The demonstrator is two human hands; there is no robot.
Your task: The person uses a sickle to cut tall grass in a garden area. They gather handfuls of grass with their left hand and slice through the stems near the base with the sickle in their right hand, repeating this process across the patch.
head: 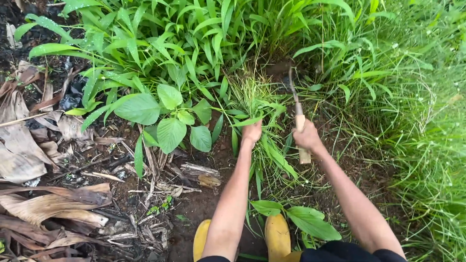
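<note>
My left hand (252, 132) is closed around a tuft of long grass (250, 97) near its base. Just to its right, my right hand (307, 137) grips the pale wooden handle of a sickle (300, 121). The sickle's thin dark blade (292, 85) points up into the grass stems beside the tuft. Both forearms reach forward from the bottom edge of the view.
My two yellow boots (276, 235) stand on bare dark soil at the bottom. A broad-leaved plant (170, 121) grows left of the tuft. Dry brown leaves (29, 145) lie at the left. Dense tall grass (417, 106) fills the right and top.
</note>
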